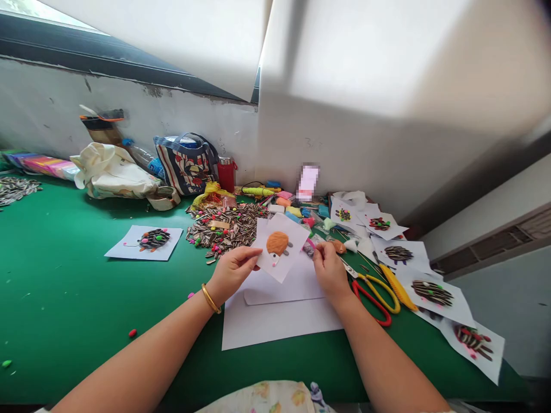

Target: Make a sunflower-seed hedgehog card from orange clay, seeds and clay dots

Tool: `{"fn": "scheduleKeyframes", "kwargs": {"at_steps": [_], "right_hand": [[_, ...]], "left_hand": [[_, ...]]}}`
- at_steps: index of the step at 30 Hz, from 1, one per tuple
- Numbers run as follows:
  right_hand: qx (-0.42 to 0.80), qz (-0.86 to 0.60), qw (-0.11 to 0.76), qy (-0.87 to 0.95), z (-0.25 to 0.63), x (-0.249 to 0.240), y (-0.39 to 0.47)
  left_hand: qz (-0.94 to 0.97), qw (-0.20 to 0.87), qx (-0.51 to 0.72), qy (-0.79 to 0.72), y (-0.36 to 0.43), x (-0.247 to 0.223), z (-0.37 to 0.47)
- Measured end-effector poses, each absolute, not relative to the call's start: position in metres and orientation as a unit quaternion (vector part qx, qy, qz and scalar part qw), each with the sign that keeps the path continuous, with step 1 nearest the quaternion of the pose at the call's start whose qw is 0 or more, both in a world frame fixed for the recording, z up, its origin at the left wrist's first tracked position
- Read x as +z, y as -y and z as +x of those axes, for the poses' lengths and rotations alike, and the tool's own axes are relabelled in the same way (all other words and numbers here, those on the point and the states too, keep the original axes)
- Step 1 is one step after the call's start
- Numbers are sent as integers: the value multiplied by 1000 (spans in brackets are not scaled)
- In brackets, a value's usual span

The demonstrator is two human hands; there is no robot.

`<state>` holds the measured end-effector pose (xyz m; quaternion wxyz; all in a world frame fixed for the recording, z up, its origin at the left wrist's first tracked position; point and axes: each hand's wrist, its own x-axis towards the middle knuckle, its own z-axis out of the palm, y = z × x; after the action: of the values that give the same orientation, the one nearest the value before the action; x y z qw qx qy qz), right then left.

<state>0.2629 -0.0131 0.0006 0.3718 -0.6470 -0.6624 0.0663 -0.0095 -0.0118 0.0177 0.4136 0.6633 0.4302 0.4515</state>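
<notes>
My left hand (236,271) pinches the lower left edge of a small white card (278,278), held tilted above the table. On the card is a hedgehog shape (278,242) of orange clay, with a white face, a pink nose and grey feet at its right. To the right of the card, my right hand (330,267) is closed, fingertips together. A small thin pink piece (309,245) shows at its fingertips; its kind is unclear. Below both hands lie white paper sheets (279,327), one overlapping another.
Behind the card spreads a pile of striped sunflower seeds (235,229) with coloured bits. Scissors (379,292) and a yellow utility knife (396,287) lie at right, beside finished seed cards (433,292). Another card (166,252) lies left. Bags (187,163) stand along the wall.
</notes>
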Motion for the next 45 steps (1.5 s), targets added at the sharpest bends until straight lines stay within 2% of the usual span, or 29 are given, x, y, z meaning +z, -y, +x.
{"fn": "scheduleKeyframes", "kwargs": {"at_steps": [8,12,16,23,27,30,32,36,39,42,45], "right_hand": [[209,-608,426,637,259,-12,9],[273,-581,435,631,256,-14,8],[313,-566,447,618,254,-15,7],[375,-541,469,589,252,-14,8],[427,-510,505,550,249,-6,9],[447,-474,533,539,247,-2,11],[445,-466,547,535,245,0,11],[404,-495,550,537,246,-1,12],[354,-517,541,561,248,-1,14],[339,-524,540,565,250,0,15],[345,-516,539,569,250,1,18]], "left_hand": [[879,148,187,-413,19,8,-3],[908,25,154,-389,22,15,-3],[924,-51,192,-328,28,21,0],[956,-49,201,-209,41,12,13],[902,12,344,-261,38,17,4],[794,45,496,-348,27,26,-13],[723,5,574,-384,18,31,-26],[679,-97,627,-369,6,36,-47],[755,-81,542,-361,7,32,-45],[859,-3,344,-378,13,22,-26],[895,58,216,-386,15,15,-10]]}}
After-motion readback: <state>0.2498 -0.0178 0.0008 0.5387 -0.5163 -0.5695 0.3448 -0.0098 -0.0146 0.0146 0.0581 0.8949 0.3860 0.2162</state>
